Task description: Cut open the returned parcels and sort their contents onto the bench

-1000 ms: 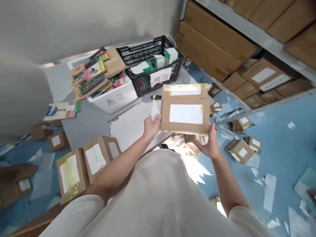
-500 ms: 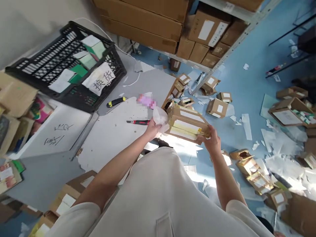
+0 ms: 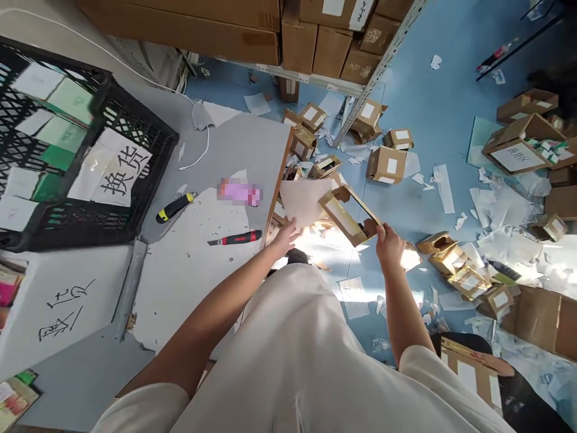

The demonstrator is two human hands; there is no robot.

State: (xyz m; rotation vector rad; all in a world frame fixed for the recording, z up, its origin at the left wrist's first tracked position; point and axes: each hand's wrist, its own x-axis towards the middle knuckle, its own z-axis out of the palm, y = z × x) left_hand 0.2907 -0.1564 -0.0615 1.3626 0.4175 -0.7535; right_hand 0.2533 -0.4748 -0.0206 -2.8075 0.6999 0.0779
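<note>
My right hand (image 3: 390, 245) grips one end of a cardboard box (image 3: 346, 218), which is tilted over the floor past the table edge. Its near side gapes open and no contents show inside. My left hand (image 3: 283, 238) pinches the lower edge of a thin whitish wrapping sheet (image 3: 304, 199), spread out beside the box. On the table to the left lie a red-and-black utility knife (image 3: 241, 237) with its blade out and a yellow-and-black utility knife (image 3: 175, 208). Between them and the table edge is a blurred pink item (image 3: 238, 191).
A black plastic crate (image 3: 135, 162) with green-and-white boxes stands at the table's left, by a white foam box (image 3: 67, 313). Metal shelving (image 3: 347, 102) with cartons rises ahead. Opened cartons (image 3: 386, 164) and paper scraps litter the blue floor (image 3: 419, 90).
The box has tipped and turned so its open side shows. The whitish sheet, bunched in my left hand before, is now spread out. My view has shifted toward the right.
</note>
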